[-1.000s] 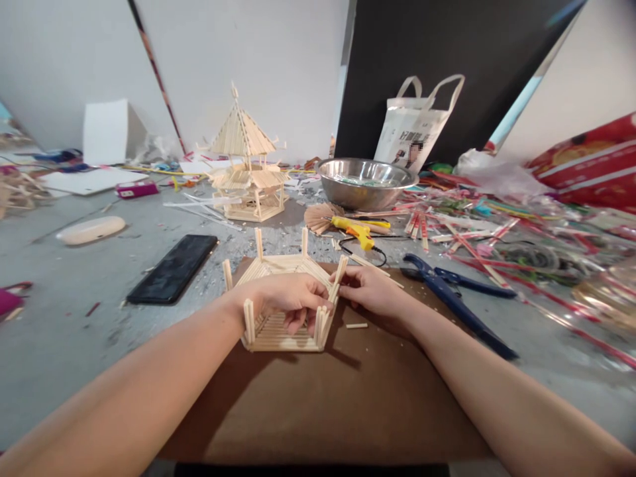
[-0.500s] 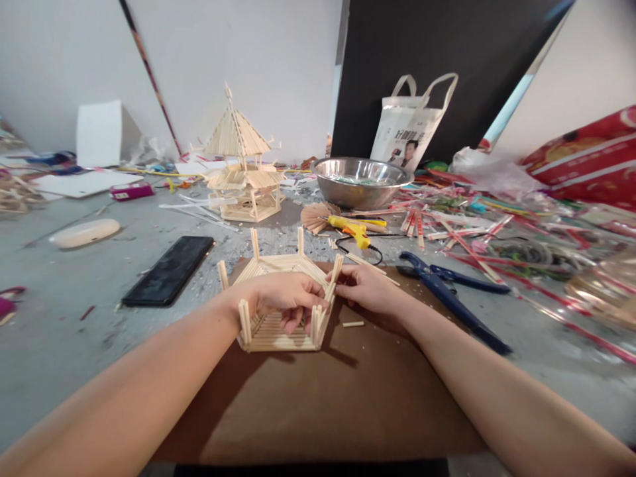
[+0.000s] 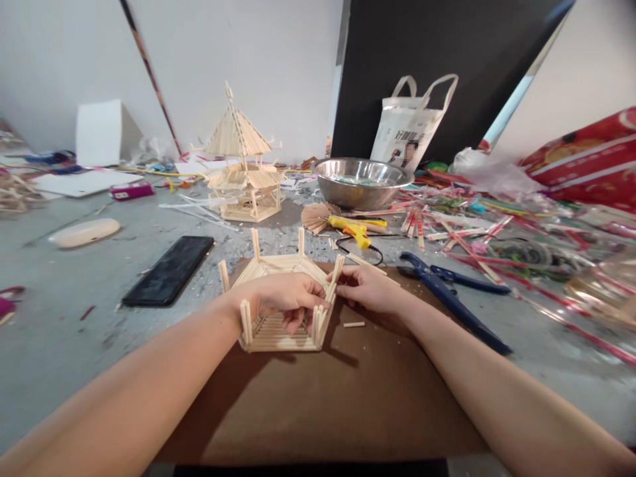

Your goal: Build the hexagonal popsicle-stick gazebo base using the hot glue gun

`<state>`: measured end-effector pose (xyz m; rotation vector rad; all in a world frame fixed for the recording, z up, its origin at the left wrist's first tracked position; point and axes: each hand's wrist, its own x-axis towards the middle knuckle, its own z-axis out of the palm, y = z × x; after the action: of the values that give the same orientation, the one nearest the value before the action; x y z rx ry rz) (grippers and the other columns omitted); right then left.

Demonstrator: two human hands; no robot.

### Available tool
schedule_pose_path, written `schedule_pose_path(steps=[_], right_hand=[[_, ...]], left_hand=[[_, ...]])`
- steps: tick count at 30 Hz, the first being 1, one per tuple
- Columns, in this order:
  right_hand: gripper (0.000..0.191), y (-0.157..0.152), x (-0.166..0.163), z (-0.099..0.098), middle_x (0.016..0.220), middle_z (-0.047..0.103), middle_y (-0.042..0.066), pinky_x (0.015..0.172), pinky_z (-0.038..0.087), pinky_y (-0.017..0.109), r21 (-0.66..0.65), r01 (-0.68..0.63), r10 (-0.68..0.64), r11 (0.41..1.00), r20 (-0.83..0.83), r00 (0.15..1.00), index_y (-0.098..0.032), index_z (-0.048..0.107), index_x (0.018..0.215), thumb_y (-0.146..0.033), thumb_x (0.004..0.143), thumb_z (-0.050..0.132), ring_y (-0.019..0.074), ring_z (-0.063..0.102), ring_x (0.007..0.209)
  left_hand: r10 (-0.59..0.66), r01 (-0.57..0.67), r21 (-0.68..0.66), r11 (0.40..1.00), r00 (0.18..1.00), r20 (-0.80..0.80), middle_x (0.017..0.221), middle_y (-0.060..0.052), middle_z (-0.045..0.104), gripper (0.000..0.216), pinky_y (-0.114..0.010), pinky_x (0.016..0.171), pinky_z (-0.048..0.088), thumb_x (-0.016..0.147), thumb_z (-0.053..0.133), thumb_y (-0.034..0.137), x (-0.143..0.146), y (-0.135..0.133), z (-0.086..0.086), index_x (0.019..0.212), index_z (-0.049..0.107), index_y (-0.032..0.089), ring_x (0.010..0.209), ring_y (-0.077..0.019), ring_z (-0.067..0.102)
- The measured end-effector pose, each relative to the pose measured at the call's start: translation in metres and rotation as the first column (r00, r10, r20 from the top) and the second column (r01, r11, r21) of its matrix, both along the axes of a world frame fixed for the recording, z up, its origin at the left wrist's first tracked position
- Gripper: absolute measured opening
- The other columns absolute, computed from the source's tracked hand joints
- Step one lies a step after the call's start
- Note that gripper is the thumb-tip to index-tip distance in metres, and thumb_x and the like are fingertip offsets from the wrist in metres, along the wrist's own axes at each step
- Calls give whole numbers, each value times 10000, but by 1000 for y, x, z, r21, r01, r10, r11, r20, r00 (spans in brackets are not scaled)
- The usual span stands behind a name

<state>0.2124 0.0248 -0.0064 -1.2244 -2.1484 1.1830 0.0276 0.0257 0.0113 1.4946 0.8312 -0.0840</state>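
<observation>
A six-sided base of thin wooden sticks [image 3: 275,342] lies on a brown board, with short paired sticks standing at its corners. Over its near left side, my left hand [image 3: 293,298] reaches inside, fingers curled and pinching a stick piece at the right side. From outside that same side, my right hand [image 3: 365,288] has thumb and forefinger closed on the stick piece, just below the right corner post [image 3: 336,268]. The fingers partly hide the piece between them. A short loose stick [image 3: 354,324] rests on the board close to my right hand.
Behind the base stand a finished stick pagoda [image 3: 243,179] and a steel bowl [image 3: 362,182]. A yellow glue gun [image 3: 352,230] and blue-handled cutters [image 3: 447,298] lie right of the base; a black phone [image 3: 169,271] lies left. Plastic-wrapped scraps [image 3: 477,232] cover the right side.
Almost nothing differs. Both hands keep their hold at the right side of the base, and the base has shifted only very slightly.
</observation>
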Motion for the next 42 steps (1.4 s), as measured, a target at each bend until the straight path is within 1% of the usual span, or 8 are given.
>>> schedule_pose_path(steps=[6,10,15,22,25,28,33,42], right_hand=[[244,1,1,-2,658,547,-2,435,352,184,-40,-6,5,999,-14,1000,-124,577,911,-246,716,494,57,432,465],[260,1,1,-2,678,559,2,436,352,186,-42,-7,6,999,-24,1000,-135,582,931,-252,717,493,58,432,466],[272,0,0,-1,693,570,9,442,357,190,-43,-2,1,999,-26,1000,-133,590,937,-255,711,498,60,432,468],[248,0,1,-1,680,562,7,428,344,184,-36,8,-8,999,0,1000,-124,584,908,-251,720,484,52,424,453],[244,0,0,0,677,558,8,439,356,188,-38,4,-3,999,9,1000,-120,581,900,-252,718,485,55,433,457],[235,0,0,0,671,551,7,440,359,188,-35,3,-2,999,20,1000,-119,574,889,-256,723,480,54,434,456],[228,2,1,-1,678,545,9,437,369,186,-39,3,-3,999,11,1000,-116,564,874,-265,720,484,55,443,462],[232,0,0,-1,654,535,-3,422,357,173,-34,16,-16,999,15,1000,-124,570,892,-257,725,479,45,430,444]], left_hand=[[-3,2,17,1000,1000,25,477,31,555,203,-166,310,302,761,470,345,-1,0,-3,696,442,154,288,-70,456],[-1,1,1,1000,999,37,437,46,521,203,-164,308,289,760,472,347,-2,1,-5,693,437,160,284,-72,443],[-4,4,0,1000,1000,13,462,38,548,193,-163,315,301,767,467,332,-1,1,-3,693,440,156,281,-62,436],[-2,4,67,998,1000,-25,518,31,584,178,-172,340,273,781,445,301,1,-2,2,694,456,147,303,-63,470],[-13,14,55,998,1000,-26,513,35,580,171,-172,342,278,787,436,290,1,-1,2,689,448,150,303,-63,468],[-26,26,34,999,999,-21,469,50,546,177,-176,335,296,786,441,304,1,0,1,690,451,155,298,-70,461],[17,-17,16,1000,1000,14,402,75,461,192,-175,323,302,773,464,325,0,1,-3,680,457,157,284,-70,436],[19,-19,-4,1000,999,50,384,78,458,222,-159,300,294,756,491,359,-1,1,-6,666,449,160,272,-67,429]])
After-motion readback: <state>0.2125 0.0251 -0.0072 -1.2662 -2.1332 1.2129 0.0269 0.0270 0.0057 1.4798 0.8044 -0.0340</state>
